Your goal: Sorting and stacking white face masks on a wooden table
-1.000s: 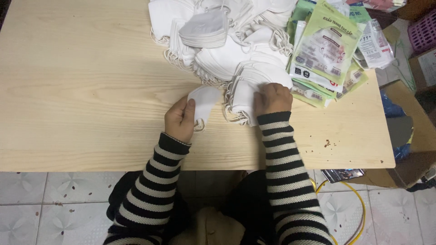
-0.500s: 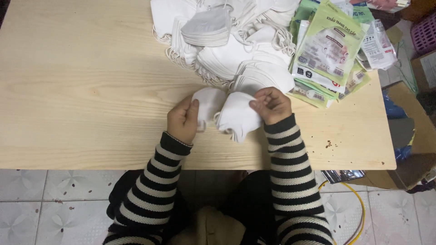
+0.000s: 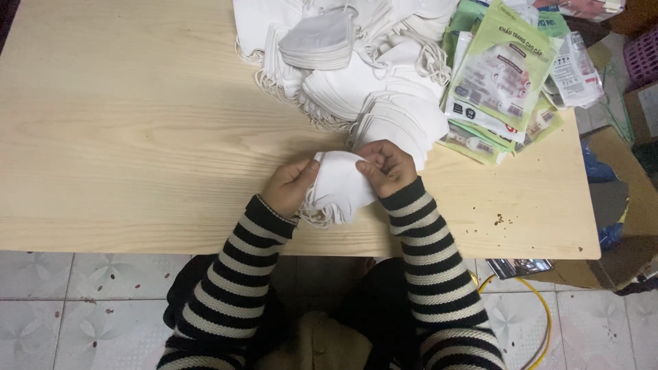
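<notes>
Both hands, left hand (image 3: 291,186) and right hand (image 3: 387,166), pinching small mask stack (image 3: 339,186) near table edge (image 3: 205,243); loose grip could fan stack, snag ear loops, drop masks.

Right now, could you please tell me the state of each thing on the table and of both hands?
Left hand: closed in a grip on the small stack of white fabric masks.
Right hand: gripping the same stack, pinching its top edge.
Small stack: bunched, lifted at the table edge.
Large pile of white masks: loose, heaped.
Green printed packets: fanned, overlapping.
Pale wooden table: crumbs near its right edge.
</notes>
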